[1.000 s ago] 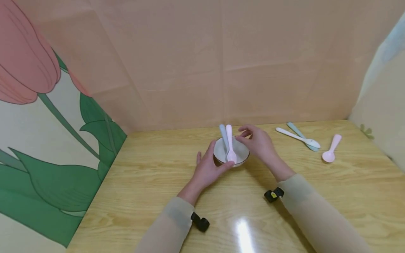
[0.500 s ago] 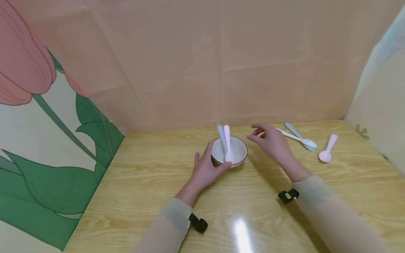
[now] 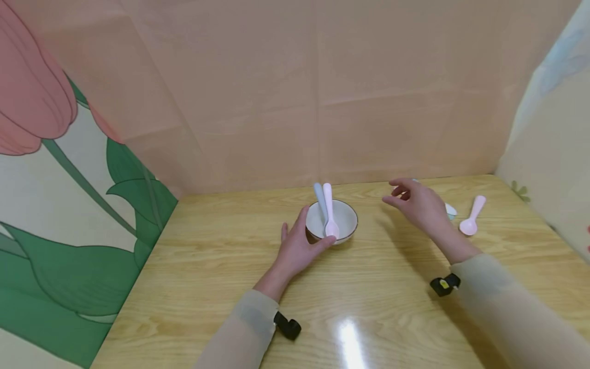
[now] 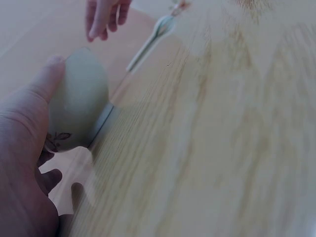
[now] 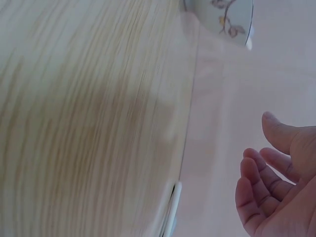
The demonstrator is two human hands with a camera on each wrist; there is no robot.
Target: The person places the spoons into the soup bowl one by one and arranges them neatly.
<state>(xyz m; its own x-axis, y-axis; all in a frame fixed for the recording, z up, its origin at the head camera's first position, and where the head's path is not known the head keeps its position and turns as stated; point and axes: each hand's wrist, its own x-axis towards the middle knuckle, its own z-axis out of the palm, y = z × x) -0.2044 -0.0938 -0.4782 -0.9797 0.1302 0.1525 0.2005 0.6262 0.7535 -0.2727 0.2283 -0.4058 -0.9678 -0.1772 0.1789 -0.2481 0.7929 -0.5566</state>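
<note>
A white bowl (image 3: 346,220) with a dark rim stands on the table, a floral print showing on its outside in the right wrist view. My left hand (image 3: 297,251) holds it, thumb at the near rim and fingers around the left side. Inside lean a pink spoon (image 3: 329,205) and a blue-grey spoon (image 3: 319,193), handles up over the far rim. My right hand (image 3: 421,206), holding nothing, hovers right of the bowl with loosely bent fingers. Behind it, mostly hidden, lie a white spoon (image 3: 450,209) and a pale green-blue spoon (image 3: 451,217).
Another pink spoon (image 3: 469,226) lies on the wooden table (image 3: 221,266) farther right. A peach cloth backdrop (image 3: 249,113) rises along the table's far edge. A tulip-printed panel (image 3: 133,215) borders the left, a pale wall (image 3: 553,154) the right.
My right hand has moved right from the bowl's rim and now covers most of the crossed white and green-blue spoons. My left hand keeps its hold on the bowl.
</note>
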